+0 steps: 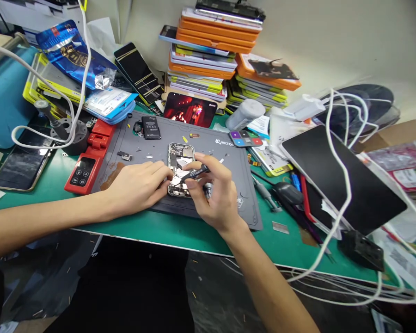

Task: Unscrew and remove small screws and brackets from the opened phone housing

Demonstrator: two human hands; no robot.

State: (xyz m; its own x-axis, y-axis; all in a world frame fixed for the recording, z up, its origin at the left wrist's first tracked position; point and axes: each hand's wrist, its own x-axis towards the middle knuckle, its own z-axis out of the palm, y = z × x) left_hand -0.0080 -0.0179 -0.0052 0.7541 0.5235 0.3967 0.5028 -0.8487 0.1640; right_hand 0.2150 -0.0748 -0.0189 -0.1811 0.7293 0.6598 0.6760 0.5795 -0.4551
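Work area through my head view, from the hands outward. The right hand [215, 192] pinches a dark slender tool [196, 173] between thumb and fingers, sloping its tip down into the opened phone [175, 159]; so low a grip, I judge, gives me fine control over small parts. The left hand [142, 182] lies with fingers curled and fingertips at the phone's left edge, presumably as a brace against sliding; whether they grip it or merely rest there, I cannot tell. The phone lies flat on the grey mat [244, 185], near its front edge and between both hands, probably for short reach and a direct downward look.

The exact point beneath the tool's tip is too small for me to resolve, and the right fingers cover the phone's lower right part. A metallic cylinder [208, 188] under that hand is mostly hidden, so I leave it unidentified.

Farther out, a black battery [151, 127] lies on the mat, apart from the phone. A lit screen [190, 110] leans at the rear, facing me, apparently for viewing. The red device [80, 174] sits at the mat's left side; its button markings are illegible. Clutter at right runs out of frame.
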